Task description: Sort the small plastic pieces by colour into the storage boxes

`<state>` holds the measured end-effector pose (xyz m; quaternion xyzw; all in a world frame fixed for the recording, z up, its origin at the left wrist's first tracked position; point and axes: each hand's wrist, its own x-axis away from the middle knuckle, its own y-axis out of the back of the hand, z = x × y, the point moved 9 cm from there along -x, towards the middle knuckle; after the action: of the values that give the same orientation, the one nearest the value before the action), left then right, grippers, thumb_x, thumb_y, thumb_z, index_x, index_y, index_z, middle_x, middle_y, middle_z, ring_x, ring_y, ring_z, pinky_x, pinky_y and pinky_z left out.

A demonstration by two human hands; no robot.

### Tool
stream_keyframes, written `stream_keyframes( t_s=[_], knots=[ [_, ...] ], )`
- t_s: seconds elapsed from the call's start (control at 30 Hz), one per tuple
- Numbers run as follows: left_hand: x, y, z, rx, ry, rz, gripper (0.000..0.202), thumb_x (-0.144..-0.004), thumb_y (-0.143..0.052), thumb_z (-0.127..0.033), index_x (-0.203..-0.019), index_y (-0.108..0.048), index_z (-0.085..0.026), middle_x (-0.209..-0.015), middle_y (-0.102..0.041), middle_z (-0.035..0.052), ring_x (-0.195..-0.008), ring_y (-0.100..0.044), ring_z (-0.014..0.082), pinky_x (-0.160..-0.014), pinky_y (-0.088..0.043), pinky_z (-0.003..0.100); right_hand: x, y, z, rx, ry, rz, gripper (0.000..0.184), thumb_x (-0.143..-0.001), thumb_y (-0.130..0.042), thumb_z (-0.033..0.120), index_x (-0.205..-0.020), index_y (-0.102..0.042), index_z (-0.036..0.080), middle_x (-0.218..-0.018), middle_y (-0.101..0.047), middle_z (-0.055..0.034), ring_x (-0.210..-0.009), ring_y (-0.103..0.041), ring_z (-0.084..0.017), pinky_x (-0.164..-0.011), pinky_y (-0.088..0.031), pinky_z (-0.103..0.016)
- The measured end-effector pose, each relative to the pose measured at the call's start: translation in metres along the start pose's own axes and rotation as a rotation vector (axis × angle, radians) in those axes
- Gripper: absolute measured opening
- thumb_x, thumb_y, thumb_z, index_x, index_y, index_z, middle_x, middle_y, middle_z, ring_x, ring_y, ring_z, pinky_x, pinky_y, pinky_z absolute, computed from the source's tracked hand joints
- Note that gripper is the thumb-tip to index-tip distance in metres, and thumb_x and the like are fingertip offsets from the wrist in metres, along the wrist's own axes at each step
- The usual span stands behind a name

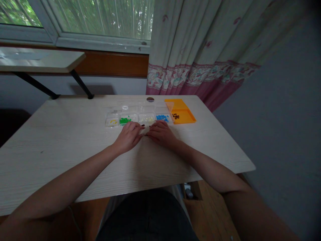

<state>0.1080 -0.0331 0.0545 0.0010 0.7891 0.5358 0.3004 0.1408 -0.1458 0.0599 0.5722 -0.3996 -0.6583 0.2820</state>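
Observation:
My left hand point(128, 136) and my right hand point(162, 134) meet at the middle of the table, fingers curled in and fingertips almost touching. Something small and pale seems to lie between them, with dark spots at the fingertips; I cannot make out what it is. Just beyond stands a row of clear, lidded plastic boxes, lids open. They hold yellow pieces point(113, 121), green pieces point(124, 120), pale cream pieces point(147, 119) and blue pieces point(162, 117). At the row's right end, an open orange box point(187, 117) contains dark brown pieces point(176, 116).
The boxes stand on a pale wooden table point(75, 134). A raised shelf point(42, 60) on black legs is at the back left. Behind are a window point(105, 20) and a flowered curtain point(190, 43); a wall point(271, 117) closes the right side.

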Motion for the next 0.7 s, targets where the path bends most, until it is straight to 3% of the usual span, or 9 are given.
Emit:
stream_keyframes(
  t_s=[0.17,0.47,0.7],
  knots=[
    [0.002,-0.006,0.006,-0.128,0.052,0.016,0.047,-0.095,-0.048,-0.037,-0.137,-0.049,-0.015,-0.133,-0.047,0.0155,-0.123,-0.039,0.0315,-0.107,-0.035,0.05,0.002,0.016,-0.022,0.01,-0.094,-0.076,0.022,-0.097,-0.054,0.036,-0.099,-0.073,0.024,-0.094,-0.07,-0.0045,-0.099,-0.055,-0.021,-0.099,-0.035,-0.04],
    [0.003,-0.011,0.005,-0.216,0.066,0.094,0.048,-0.096,-0.045,-0.037,-0.137,-0.05,-0.013,-0.131,-0.048,0.0159,-0.124,-0.039,0.0331,-0.108,-0.035,0.05,0.024,0.057,-0.08,0.108,-0.418,-0.273,0.03,-0.097,-0.05,0.043,-0.094,-0.073,0.024,-0.089,-0.071,-0.0036,-0.093,-0.057,-0.021,-0.091,-0.037,-0.038],
    [0.004,-0.01,0.005,-0.202,0.047,0.078,0.042,-0.095,-0.047,-0.034,-0.133,-0.055,-0.018,-0.131,-0.048,0.0139,-0.124,-0.039,0.0324,-0.108,-0.034,0.051,0.044,0.079,-0.114,0.225,-0.592,-0.37,0.034,-0.097,-0.047,0.042,-0.093,-0.074,0.022,-0.089,-0.071,-0.0056,-0.093,-0.057,-0.023,-0.089,-0.037,-0.039]
  ],
)
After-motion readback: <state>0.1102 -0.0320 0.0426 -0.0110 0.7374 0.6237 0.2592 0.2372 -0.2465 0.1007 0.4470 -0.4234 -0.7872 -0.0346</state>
